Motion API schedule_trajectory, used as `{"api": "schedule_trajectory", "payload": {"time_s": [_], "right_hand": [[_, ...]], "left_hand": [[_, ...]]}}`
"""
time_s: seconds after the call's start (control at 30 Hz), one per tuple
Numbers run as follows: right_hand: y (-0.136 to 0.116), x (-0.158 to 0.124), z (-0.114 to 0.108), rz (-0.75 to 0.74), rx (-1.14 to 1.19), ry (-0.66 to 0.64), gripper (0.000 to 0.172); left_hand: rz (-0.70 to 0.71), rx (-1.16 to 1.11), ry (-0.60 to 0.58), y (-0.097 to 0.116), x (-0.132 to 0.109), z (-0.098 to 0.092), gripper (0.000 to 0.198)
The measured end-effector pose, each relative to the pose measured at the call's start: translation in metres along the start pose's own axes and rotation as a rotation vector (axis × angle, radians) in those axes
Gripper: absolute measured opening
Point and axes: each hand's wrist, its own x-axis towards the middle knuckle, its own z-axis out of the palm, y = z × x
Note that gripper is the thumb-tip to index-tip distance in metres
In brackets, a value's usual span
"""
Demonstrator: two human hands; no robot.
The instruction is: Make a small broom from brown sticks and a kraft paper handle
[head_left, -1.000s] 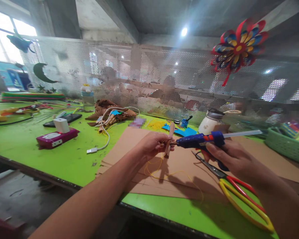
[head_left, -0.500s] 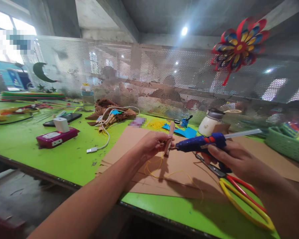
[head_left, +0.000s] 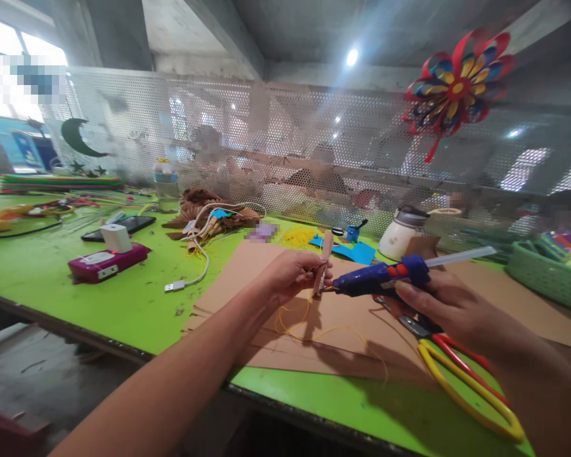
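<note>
Left hand: the left hand (head_left: 295,273) has a closed, pinching grip on one brown strip (head_left: 327,246), held nearly upright above the brown sheets (head_left: 261,355).
Right hand: the right hand (head_left: 450,304) wraps its grip around one blue glue gun (head_left: 371,279).
Nozzle: beside the left fingertips, contact unclear; if hot, a slip could burn the person.
Glue: too much squeezed out could drip onto the sheets.
Yellow thread: the loose yellow thread (head_left: 335,328) could stick to stray glue or snag.
Scissors: lying below the right forearm, the scissors (head_left: 452,363) could get knocked.
Counts: one strip, one gun, one glue stick (head_left: 461,256), one pair of scissors; overlapping sheets, uncountable.
</note>
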Motion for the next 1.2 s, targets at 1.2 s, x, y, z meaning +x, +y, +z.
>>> {"api": "schedule_trajectory", "payload": {"time_s": [1.2], "right_hand": [[0.0017, -0.0007, 0.0002, 0.035, 0.099, -0.049, 0.040]], "left_hand": [[-0.001, 0.009, 0.035, 0.0002, -0.0006, 0.0010, 0.017]]}}
